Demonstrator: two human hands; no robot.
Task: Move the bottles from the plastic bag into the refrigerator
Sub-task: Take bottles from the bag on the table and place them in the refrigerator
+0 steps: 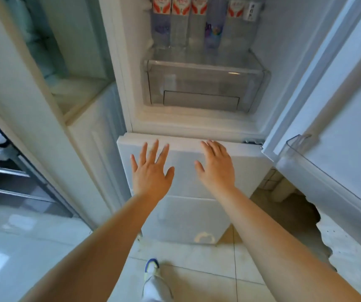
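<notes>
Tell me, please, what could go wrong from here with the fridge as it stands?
1. The door stands wide open, so cold air may escape while both hands, left and right, are empty.
2. The bottles stand packed in one row; squeezing in another might topple them.

Refrigerator (197,118) open, bottles (199,20) upright in a row above clear drawer (203,83). Left hand (151,171) and right hand (216,166) spread flat, empty, below drawer, against lower door (188,210).

White cabinet (83,149) left of fridge; metal shelving (5,171) far left; shoe (152,268) on tiled floor (197,269).
</notes>
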